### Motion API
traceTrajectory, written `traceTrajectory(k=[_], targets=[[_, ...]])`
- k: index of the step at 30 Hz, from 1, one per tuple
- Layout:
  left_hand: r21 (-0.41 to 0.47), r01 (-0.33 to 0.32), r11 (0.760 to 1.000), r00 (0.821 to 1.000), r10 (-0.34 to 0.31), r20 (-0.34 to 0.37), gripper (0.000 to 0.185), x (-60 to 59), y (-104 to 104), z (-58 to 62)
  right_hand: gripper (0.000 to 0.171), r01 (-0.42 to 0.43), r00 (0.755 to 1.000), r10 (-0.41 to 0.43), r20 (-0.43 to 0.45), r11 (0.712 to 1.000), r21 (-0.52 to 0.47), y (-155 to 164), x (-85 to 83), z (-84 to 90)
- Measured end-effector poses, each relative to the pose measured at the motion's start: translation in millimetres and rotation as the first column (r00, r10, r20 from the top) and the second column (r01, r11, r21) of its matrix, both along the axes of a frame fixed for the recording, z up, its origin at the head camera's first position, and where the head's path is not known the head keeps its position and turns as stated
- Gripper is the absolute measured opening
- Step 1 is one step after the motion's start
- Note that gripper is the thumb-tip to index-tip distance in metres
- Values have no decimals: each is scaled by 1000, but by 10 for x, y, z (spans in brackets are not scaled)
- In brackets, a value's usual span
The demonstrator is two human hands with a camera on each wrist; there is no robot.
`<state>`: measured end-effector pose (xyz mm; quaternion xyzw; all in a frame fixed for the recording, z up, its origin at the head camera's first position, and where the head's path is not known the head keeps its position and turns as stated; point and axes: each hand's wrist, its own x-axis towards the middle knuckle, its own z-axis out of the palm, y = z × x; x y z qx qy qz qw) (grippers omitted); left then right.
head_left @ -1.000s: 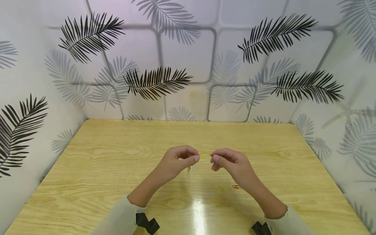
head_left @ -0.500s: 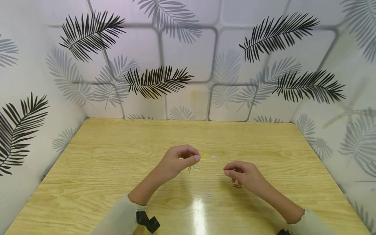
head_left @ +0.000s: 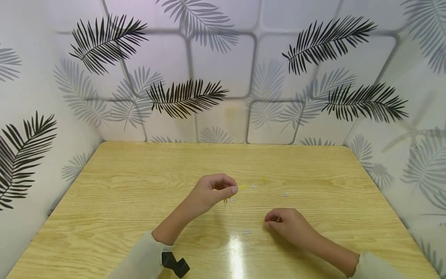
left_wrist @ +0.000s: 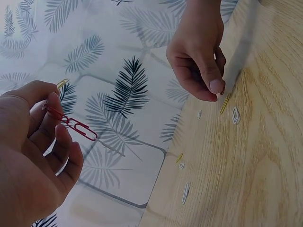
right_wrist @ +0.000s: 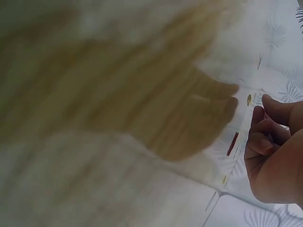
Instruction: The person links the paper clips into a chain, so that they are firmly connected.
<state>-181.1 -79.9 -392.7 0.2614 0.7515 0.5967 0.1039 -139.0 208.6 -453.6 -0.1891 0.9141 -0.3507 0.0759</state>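
My left hand (head_left: 212, 190) is raised above the table, thumb and fingertips pinching a chain of paper clips (left_wrist: 84, 131). A yellow clip (head_left: 242, 187) sticks out past the fingertips, while linked red clips and a pale one hang below. Low over the table, my right hand (head_left: 290, 224) has loosely bent fingers right beside a yellow paper clip (head_left: 262, 221). In the right wrist view a small gap separates that clip (right_wrist: 249, 99) from the fingertips. A red paper clip (right_wrist: 232, 144) lies by this hand, mostly covered by it in the head view.
Loose white paper clips lie on the wooden table (head_left: 156, 170): one in front (head_left: 247, 232), one at right (head_left: 285, 194), one near the left hand (head_left: 232, 200), another farther back (head_left: 253, 186). A yellow clip (head_left: 264, 178) lies behind them. Leaf-patterned walls (head_left: 223, 69) enclose the back and sides.
My right hand has left the left hand's clips, gone right and down, then left to the yellow clip on the table. Clips behind it came into sight. The left hand stays in place.
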Motion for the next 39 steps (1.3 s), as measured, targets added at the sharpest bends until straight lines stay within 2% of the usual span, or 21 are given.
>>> traceTrajectory(k=[12,21,31,39], targets=[[1,10,1000,1000,-10,-22,14,14,7,-4,16,22,998,-18,-57,998,65,-12,78,-72],[0,12,1000,1000,-12,-10,14,22,7,3,5,21,998,-16,-59,996,81,-44,95,-82],[13,13,1000,1000,-13,-15,14,32,11,24,5,-11,998,19,-66,993,120,-65,104,-56],[12,14,1000,1000,-14,-2,14,30,8,11,5,-75,991,93,-98,982,172,-67,83,-30]])
